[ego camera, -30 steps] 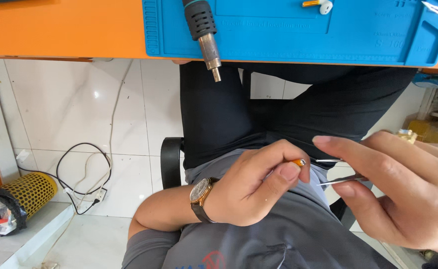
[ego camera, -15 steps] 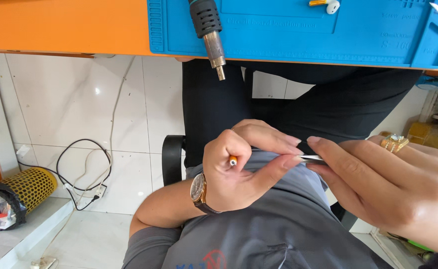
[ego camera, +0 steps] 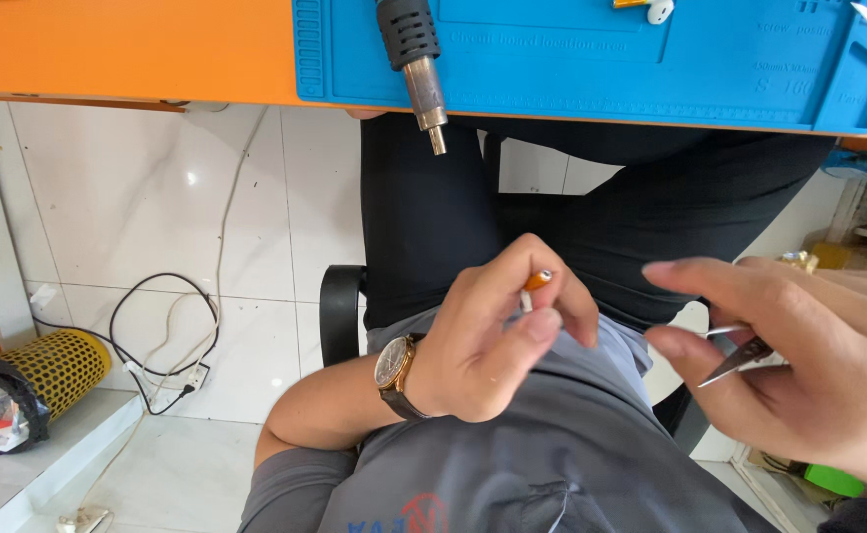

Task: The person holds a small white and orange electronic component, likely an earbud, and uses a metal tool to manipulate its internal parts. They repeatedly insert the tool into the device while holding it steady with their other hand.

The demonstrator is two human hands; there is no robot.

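Observation:
My left hand (ego camera: 488, 345), with a brown-strapped watch (ego camera: 394, 367) on its wrist, is held over my lap. Its fingers pinch a small white part with an orange tip (ego camera: 536, 283), which points up. My right hand (ego camera: 813, 370) hovers to the right, a short gap away. It grips slim metal tweezers (ego camera: 741, 357) whose tips point left toward the left hand. Nothing shows between the tweezer tips.
An orange table (ego camera: 127, 49) carries a blue silicone work mat (ego camera: 650, 64). A black hot-air gun with a metal nozzle (ego camera: 418, 69) juts past its front edge. On the tiled floor lie a yellow mesh bin (ego camera: 53, 367) and black cables (ego camera: 157, 341).
The two hands have separated: my right hand drew the tweezers away to the right, and my left hand turned so the orange tip sticks up.

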